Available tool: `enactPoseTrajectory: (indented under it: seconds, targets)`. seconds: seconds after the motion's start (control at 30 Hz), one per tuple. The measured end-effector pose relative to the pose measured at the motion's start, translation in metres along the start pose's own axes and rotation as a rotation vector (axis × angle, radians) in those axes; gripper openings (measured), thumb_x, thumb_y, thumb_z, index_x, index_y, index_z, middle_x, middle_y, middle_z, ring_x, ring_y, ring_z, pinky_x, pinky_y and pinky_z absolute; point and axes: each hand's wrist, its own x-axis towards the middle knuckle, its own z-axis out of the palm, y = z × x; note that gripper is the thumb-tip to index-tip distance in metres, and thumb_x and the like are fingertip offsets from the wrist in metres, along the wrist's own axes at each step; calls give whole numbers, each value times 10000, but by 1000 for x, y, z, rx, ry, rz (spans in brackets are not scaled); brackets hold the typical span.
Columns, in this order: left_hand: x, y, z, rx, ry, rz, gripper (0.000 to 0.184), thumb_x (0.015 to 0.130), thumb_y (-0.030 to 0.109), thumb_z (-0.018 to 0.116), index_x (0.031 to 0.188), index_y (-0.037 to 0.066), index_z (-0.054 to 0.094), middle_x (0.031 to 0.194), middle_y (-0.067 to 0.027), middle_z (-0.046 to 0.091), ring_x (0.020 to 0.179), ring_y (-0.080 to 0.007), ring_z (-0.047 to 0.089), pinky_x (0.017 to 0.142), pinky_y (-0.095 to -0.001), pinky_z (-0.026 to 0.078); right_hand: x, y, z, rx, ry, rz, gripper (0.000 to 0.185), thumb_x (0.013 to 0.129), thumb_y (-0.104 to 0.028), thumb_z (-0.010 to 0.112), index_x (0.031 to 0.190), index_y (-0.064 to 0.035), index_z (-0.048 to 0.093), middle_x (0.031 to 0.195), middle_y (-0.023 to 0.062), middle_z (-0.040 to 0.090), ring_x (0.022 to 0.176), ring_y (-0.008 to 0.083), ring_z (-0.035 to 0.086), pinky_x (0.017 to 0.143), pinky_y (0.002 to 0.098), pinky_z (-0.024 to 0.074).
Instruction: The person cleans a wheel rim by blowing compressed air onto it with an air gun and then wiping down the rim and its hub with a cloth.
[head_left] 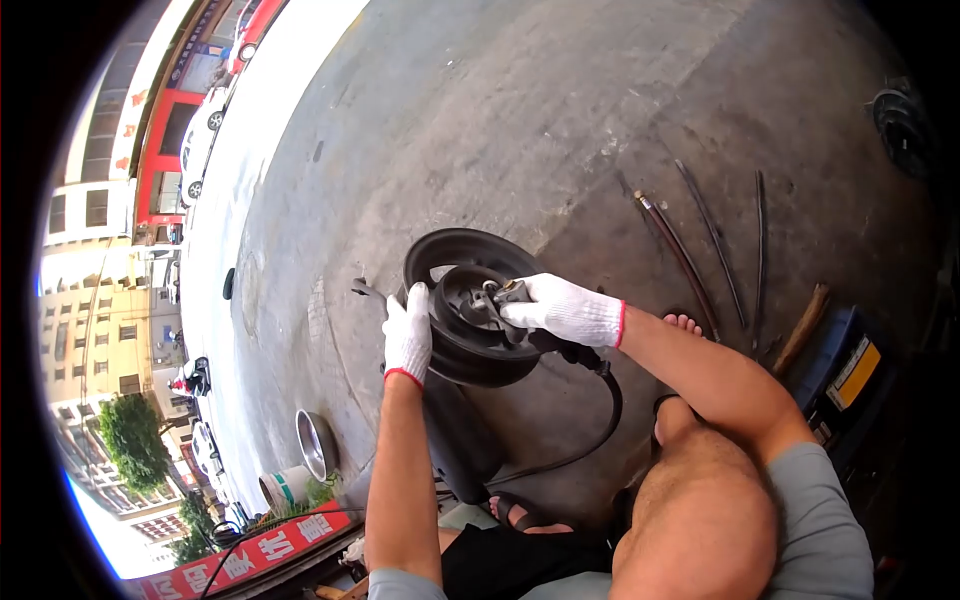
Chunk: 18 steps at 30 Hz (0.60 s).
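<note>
A black wheel rim (470,362) lies in front of me, its hub facing up toward me. My left hand (408,332), in a white knit glove with a red cuff, grips the near-left edge of the rim. Beside its fingers a thin dark rod (368,289) sticks out; whether the hand holds it too is unclear. My right hand (565,308), gloved the same way, is closed around a hose-fed hand tool (513,293) with a metallic head at the hub. The tool's exact kind is partly hidden by the glove. A black hose (612,410) curves down from it.
A dark cylinder (458,430) sits below the rim. Right of it lie a reddish hose (680,248), dark strips (712,240), a wooden stick (803,330) and a blue box (850,360). At left are a metal bowl (316,445) and a white bucket (285,487).
</note>
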Motion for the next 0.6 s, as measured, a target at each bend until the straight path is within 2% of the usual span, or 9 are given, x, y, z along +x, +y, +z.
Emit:
enactPoseTrajectory:
  seconds: [0.03,0.13,0.17,0.2,0.27,0.3,0.4,0.5,0.6]
  targets:
    - [1,-1,0,2,0,4,983,933,656,538,1574,-58,323,1476,-412,459,1404,-498,460,1169,-467,363,4,-4,7,16,123,-78,284,977,-242,621,910,34,625,754,110,618,730,152,561,726,368,480]
    - [-1,-4,0,5,15,1,977,934,651,539,1572,-58,326,1475,-409,463,1402,-497,462,1168,-471,364,12,-7,-11,-289,489,4,292,975,-254,613,999,37,604,764,116,625,724,181,580,697,389,488]
    - [0,-4,1,12,22,-3,974,935,648,540,1571,-58,329,1472,-408,467,1401,-496,464,1166,-473,365,11,2,-15,-357,414,-70,304,976,-263,605,994,41,613,767,137,625,725,195,584,689,395,490]
    - [0,-3,0,13,20,-2,974,935,648,540,1571,-58,329,1472,-408,467,1401,-496,464,1166,-473,365,8,3,-14,-178,184,-56,282,976,-238,605,988,43,623,768,101,627,722,159,561,682,373,481]
    - [-1,-1,-1,2,-3,8,977,935,650,539,1575,-55,321,1485,-411,448,1405,-505,453,1169,-475,360,-5,7,-11,-52,40,18,242,984,-209,598,968,29,636,755,50,610,721,111,530,672,347,467]
    - [-1,0,-2,4,-16,2,977,937,651,536,1586,-41,306,1497,-422,422,1411,-518,436,1174,-477,350,-9,15,-12,-39,121,-20,209,994,-191,594,964,11,639,755,-2,588,718,80,498,666,319,453]
    - [-5,5,-5,29,-33,-7,972,938,651,536,1596,-24,296,1509,-429,398,1402,-532,436,1171,-479,350,-19,25,-25,-21,446,21,186,1002,-183,591,907,-23,588,749,-29,552,668,82,475,619,313,434]
    - [-1,2,0,28,-1,10,971,937,652,541,1597,-16,295,1483,-449,404,1372,-541,458,1152,-484,366,-58,21,-22,80,160,128,145,997,-179,611,993,-35,591,792,-29,565,713,74,514,655,292,461]
    - [2,8,-2,52,-15,32,977,935,659,542,1595,-19,297,1456,-458,421,1354,-541,472,1144,-476,374,-82,44,-11,130,-115,252,253,963,-201,645,1133,-15,620,907,20,628,815,97,571,763,290,494]
